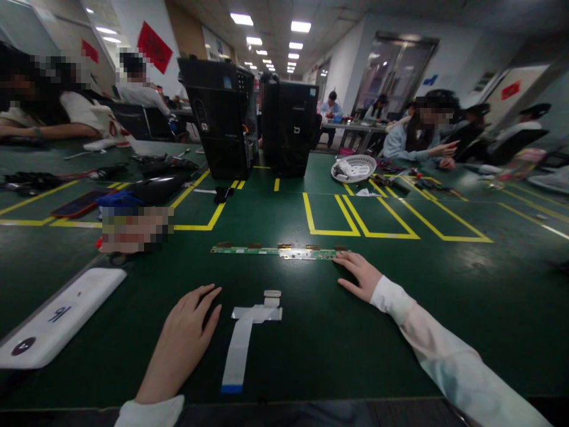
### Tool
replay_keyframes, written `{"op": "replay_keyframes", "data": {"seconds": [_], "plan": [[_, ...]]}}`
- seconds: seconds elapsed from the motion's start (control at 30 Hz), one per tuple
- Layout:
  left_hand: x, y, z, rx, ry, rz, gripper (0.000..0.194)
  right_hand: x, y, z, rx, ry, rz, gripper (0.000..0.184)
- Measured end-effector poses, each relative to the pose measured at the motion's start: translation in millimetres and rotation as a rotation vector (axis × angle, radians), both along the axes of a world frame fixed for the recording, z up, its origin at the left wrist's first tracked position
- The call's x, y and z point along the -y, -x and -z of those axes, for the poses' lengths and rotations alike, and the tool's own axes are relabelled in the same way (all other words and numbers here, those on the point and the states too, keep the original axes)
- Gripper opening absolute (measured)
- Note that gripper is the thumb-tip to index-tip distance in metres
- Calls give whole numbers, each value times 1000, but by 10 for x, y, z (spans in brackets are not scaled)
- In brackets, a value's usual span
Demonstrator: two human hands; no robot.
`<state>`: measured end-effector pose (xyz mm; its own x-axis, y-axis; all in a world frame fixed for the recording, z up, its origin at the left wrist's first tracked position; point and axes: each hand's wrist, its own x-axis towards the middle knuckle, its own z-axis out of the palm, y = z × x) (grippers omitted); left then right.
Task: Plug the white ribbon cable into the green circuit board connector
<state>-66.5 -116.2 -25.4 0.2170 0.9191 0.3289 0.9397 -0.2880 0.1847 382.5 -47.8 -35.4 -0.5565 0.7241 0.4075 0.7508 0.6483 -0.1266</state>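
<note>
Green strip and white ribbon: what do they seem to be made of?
The strip looks like hard circuit board, fairly glossy green, with shiny gold-coloured tabs, perhaps metal, along its far edge. The ribbon is probably thin plastic film, smooth-looking, lying flat.

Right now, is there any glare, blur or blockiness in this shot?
Head view: the ceiling lights look washed to white; glare brightens the circuit strip near its middle and patches the green table; the far right edge looks smeared; blocky pixels hide a patch on the left.
</note>
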Motion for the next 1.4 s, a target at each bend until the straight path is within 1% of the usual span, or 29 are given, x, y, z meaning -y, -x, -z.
{"op": "replay_keyframes", "data": {"seconds": [0.13, 0.23, 0.37, 0.47, 0.57, 0.67, 0.83, 0.97, 1.03, 1.07, 1.13, 1.23, 1.3, 1.4], "plan": [[8, -1, -5, 20, 3, -1, 47, 78, 336, -63, 12, 48, -48, 53], [5, 11, 8, 17, 18, 0, 47, 148, 578, -84, 21, 37, -59, 52], [0, 21, 18, 12, 24, 1, 47, 221, 807, -90, 50, 6, 40, 51], [1, 21, 17, 15, 27, -2, 48, 237, 870, -103, 71, -18, 81, 50], [3, 16, 16, 16, 25, -5, 48, 204, 888, -127, 59, -20, 11, 46], [6, 8, 10, 26, 13, -5, 48, 132, 923, -150, 41, 27, -65, 45], [6, 6, 6, 41, 21, -8, 46, 12, 1005, -154, 41, 85, -71, 45], [16, -1, -12, 71, 19, 2, 45, -21, 1011, -92, 34, 80, -80, 43], [39, -40, -56, 95, 28, 53, 43, -20, 1000, -51, 25, 65, -81, 44], [56, -75, -91, 98, 42, 101, 41, -18, 994, -33, 22, 58, -82, 44], [89, -174, -187, 73, 93, 238, 39, -13, 981, -4, 18, 49, -85, 45], [104, -367, -352, -6, 178, 467, 42, -14, 959, 20, 15, 49, -97, 47], [70, -490, -435, -27, 178, 558, 42, -20, 945, 28, 9, 55, -106, 46], [-24, -637, -485, -58, 209, 624, 43, -25, 932, 30, -3, 60, -113, 45]]}}
